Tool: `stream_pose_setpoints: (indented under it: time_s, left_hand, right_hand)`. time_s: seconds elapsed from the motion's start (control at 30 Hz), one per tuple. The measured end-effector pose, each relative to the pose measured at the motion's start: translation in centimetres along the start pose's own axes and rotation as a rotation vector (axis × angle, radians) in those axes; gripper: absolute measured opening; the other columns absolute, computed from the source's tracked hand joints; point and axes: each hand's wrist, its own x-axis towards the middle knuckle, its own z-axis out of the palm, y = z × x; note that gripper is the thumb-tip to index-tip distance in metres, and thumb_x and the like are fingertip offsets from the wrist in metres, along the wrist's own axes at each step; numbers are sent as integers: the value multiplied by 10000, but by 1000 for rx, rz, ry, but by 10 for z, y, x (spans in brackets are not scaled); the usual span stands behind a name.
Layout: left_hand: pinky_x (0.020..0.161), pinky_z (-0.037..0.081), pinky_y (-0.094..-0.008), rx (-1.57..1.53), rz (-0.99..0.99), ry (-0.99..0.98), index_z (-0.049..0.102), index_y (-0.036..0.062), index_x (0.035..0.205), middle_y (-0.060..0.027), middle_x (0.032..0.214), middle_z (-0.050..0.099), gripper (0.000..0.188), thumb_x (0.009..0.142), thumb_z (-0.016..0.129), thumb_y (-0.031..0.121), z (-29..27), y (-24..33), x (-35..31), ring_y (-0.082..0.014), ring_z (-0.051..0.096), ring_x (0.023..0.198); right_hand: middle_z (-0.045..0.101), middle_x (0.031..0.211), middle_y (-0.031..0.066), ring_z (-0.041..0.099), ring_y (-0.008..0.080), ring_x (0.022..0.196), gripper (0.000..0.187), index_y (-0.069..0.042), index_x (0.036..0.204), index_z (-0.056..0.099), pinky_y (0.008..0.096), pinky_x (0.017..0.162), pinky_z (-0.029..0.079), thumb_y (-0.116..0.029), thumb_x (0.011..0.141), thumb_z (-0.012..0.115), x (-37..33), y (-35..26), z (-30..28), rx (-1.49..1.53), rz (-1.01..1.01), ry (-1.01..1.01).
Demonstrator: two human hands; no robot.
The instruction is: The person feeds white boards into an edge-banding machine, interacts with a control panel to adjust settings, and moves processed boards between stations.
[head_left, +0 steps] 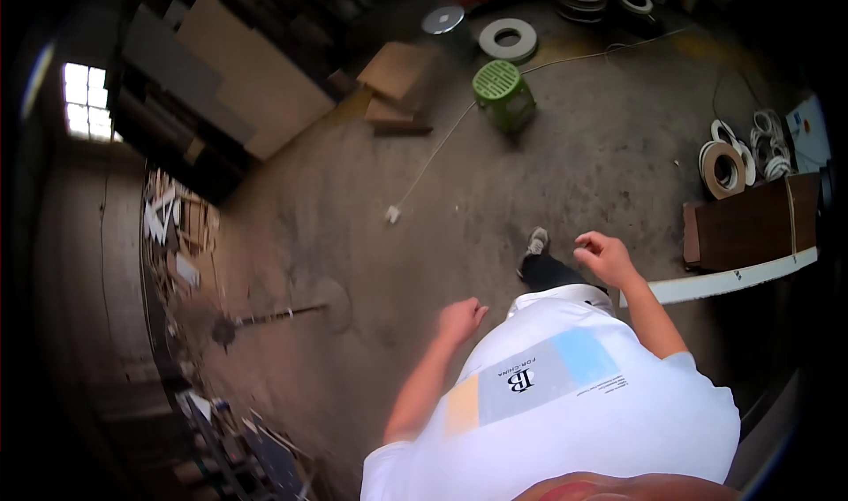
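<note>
My left hand (462, 320) hangs beside my left hip, over the concrete floor (380, 271). Its fingers are curled into a loose fist, and no object shows in it. On the other side, my right hand (607, 258) is held out in front of my right hip. Its fingers are bent, with the thumb apart from them and nothing between. Neither hand touches anything. Below and between them shows one shoe (536, 240) under a dark trouser leg. A white curved strip (733, 280) and dark brown boards (751, 225) are the things nearest my right hand.
Ahead stands a green slotted stool (497, 81), with a white ring-shaped roll (508, 39) behind it. A cord (442, 148) crosses the floor to a white socket block (393, 214). Cardboard pieces (397, 77), large panels (247, 77), a pole stand (274, 315) and tape rolls (724, 170) surround me.
</note>
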Motion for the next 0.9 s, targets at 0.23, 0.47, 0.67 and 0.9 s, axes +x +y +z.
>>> stream_pose_setpoints:
  time_s: [0.23,0.47,0.67,0.9]
  left_hand:
    - [844,571,-427,-453,-26,226,711,57,1123,-171,1032,757,403,984,642,430,-59,-17,208,-344,733,950]
    - [943,547,-387,-260,100,-227,728,49,1204,-164,1127,763,410,982,670,389,-121,-9,358,-280,728,1045]
    - [951,542,-373,-170,188,-299,745,34,1160,-166,1108,768,421,962,688,401,-219,101,562,-276,726,1067]
    - [819,559,-400,-461,844,49,719,15,1134,-145,1017,749,278,956,708,228,-443,506,839,-266,724,919]
  right_hand:
    - [733,1206,123,687,217,1110,484,-85,1321,656,368,950,543,-323,912,758,150,34,14,216,180,-185]
    - [614,1435,169,580,291,1313,604,-79,1413,620,435,1082,452,-472,955,625,231,117,-41,238,400,-521]
    - [696,1275,139,653,241,1133,510,-57,1340,668,405,947,521,-411,973,651,299,144,-133,525,597,-234]
    - [740,1100,59,677,168,978,365,-63,1231,705,356,760,557,-323,975,698,400,198,-284,687,889,436]
